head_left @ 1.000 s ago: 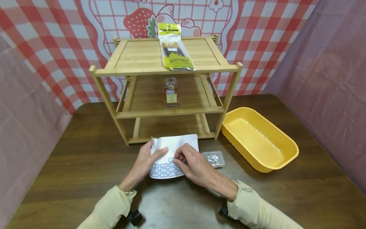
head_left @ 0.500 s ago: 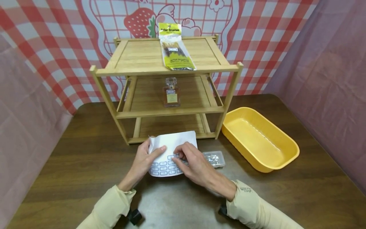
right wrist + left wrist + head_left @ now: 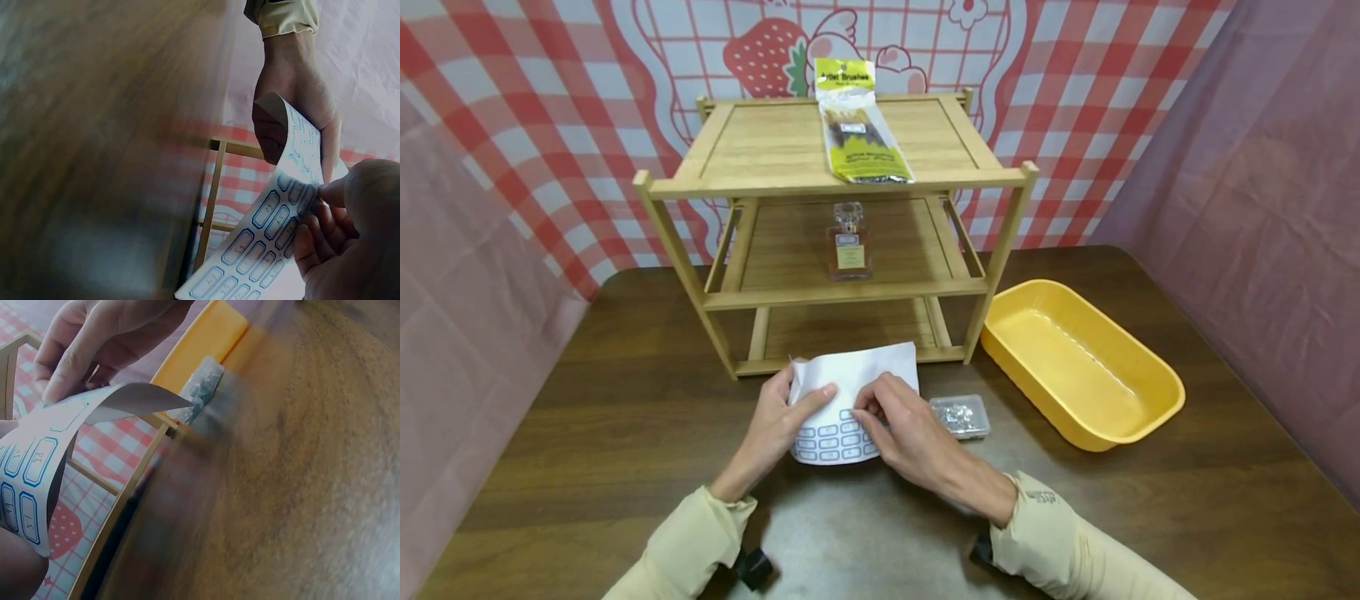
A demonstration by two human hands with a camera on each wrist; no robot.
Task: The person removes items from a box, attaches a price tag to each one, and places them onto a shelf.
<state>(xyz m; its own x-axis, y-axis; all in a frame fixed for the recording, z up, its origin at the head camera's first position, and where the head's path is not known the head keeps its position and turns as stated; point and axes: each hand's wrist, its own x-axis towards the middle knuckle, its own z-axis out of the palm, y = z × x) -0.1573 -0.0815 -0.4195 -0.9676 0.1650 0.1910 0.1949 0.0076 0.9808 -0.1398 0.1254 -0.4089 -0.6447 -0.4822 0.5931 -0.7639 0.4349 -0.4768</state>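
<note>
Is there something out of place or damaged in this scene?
Little stands out. The label sheet is bent and curled between the left hand and right hand, and the brush packet overhangs the shelf edge slightly.

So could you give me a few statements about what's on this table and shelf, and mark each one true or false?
1. Both hands hold the label sheet: the left hand grips its left edge and the right hand pinches at the labels. True.
2. The perfume bottle stands on the top shelf. False: it stands on the middle shelf; the brush packet lies on top.
3. The yellow tub sits to the right of the wooden shelf. True.
4. The small clear box lies inside the yellow tub. False: it lies on the table, beside the right hand.
</note>
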